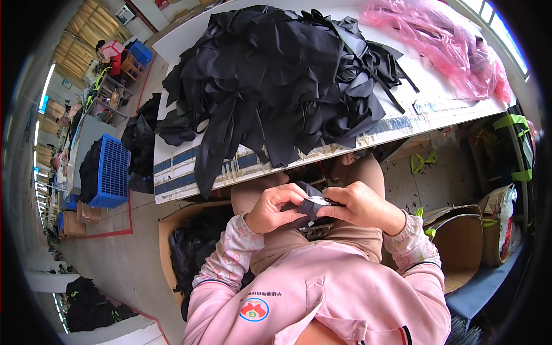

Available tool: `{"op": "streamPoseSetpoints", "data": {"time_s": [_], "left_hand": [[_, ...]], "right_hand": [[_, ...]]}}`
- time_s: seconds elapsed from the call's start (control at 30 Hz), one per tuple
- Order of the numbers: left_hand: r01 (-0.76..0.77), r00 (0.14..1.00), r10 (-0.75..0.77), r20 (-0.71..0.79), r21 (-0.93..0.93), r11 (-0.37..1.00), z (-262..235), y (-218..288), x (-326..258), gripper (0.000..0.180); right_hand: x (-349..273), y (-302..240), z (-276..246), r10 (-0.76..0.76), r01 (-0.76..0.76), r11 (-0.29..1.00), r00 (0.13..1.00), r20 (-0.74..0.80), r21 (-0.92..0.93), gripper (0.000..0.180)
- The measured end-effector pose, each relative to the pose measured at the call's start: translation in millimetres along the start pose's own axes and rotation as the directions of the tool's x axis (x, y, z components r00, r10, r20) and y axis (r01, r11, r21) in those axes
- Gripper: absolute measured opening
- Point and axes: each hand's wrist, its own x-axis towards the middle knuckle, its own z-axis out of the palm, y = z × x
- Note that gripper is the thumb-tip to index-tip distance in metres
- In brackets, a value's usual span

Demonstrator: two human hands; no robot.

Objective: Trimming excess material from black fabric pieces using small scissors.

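Observation:
Above my lap, my left hand [278, 208] pinches a small black fabric piece [311, 209] between thumb and fingers. A pale patch shows on the piece, perhaps a label or lining. From the other side, my right hand [357, 206] is closed at the same piece, its thumb pressed along the edge. Something small and dark sits under its curled fingers, too hidden to name. More black cloth hangs below the hands. Just beyond them, a large heap of black fabric pieces [264, 75] covers much of the white table [425, 118], some hanging over its near edge.
Pink plastic sheeting [443, 46] lies at the table's far right. A cardboard box [167, 236] of black cloth stands at my left, another cardboard box [460, 247] at my right. Farther left are a blue crate [112, 172] and a person in red [115, 60].

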Motion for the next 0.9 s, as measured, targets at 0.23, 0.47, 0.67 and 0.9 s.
{"op": "streamPoseSetpoints", "data": {"time_s": [0.23,0.47,0.67,0.9], "left_hand": [[0.112,0.978,-0.090,0.191,-0.111,0.987,-14,9,8,0.013],[0.403,0.827,-0.232,0.511,-0.253,0.879,-30,12,22,0.010],[0.478,0.748,-0.270,0.606,-0.209,0.853,-30,7,25,0.008],[0.538,0.696,-0.303,0.651,-0.193,0.820,-27,1,24,0.010]], "right_hand": [[-3,3,-11,0.009,-0.016,0.995,0.998,0.065,0.100,0.037],[6,-3,-21,-0.079,0.058,0.995,0.959,0.271,0.084,0.042],[6,0,-12,-0.164,0.165,0.986,0.952,0.257,0.018,0.040],[8,0,0,-0.229,0.231,0.973,0.948,0.222,0.017,0.037]]}}
